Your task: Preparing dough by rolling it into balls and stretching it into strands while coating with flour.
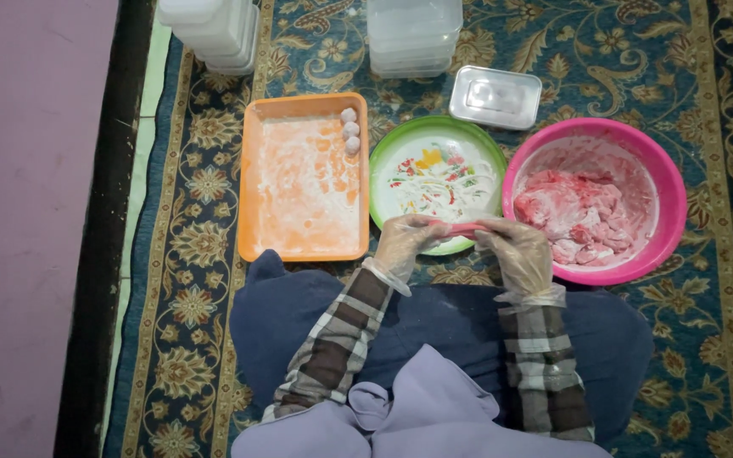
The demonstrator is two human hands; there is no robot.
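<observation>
Dough (460, 227) stretches as a pink strip between my gloved hands, long axis running left to right above the plate (400, 153). Left hand (405, 242) and right hand (515, 250) each pinch one end, fingers closed on it, equally near.

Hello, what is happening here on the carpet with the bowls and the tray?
A person sitting on the carpet stretches a pink strip of dough between the left hand and the right hand, both in clear plastic gloves. A pink bowl at the right holds more dough. Three small balls sit in a floured orange tray, beside a green plate.
</observation>
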